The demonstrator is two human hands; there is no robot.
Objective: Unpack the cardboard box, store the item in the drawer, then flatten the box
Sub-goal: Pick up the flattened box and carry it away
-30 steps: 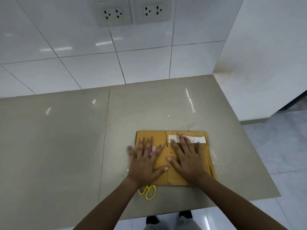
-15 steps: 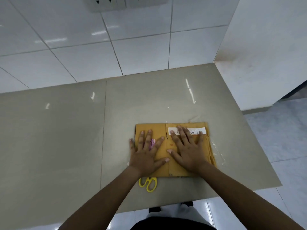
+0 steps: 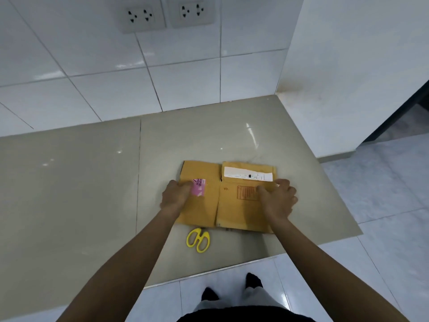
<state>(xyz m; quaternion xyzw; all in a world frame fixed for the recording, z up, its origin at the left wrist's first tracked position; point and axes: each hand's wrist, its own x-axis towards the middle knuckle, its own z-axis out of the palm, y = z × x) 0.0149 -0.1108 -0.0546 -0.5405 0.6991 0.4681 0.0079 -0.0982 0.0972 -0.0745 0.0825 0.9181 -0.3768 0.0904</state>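
The flattened brown cardboard box [image 3: 232, 210] lies flat on the grey counter [image 3: 81, 194], near its front right corner. It carries a pink sticker [image 3: 199, 187] on its left half and a white label strip [image 3: 247, 175] along its far right edge. My left hand [image 3: 175, 197] is curled over the box's left edge, beside the pink sticker. My right hand [image 3: 279, 197] is curled over the box's right edge, fingertips pressing the top face. No drawer and no unpacked item are in view.
Yellow-handled scissors [image 3: 198, 239] lie on the counter just in front of the box, blades hidden under it. A white tiled wall with two sockets [image 3: 141, 16] stands behind. A white panel [image 3: 348, 89] borders the counter's right side. The counter's front edge is close below the scissors.
Both hands were pressing flat, side by side on the middle of the box. They have slid apart to its left and right edges and curled their fingers there. The box has not moved.
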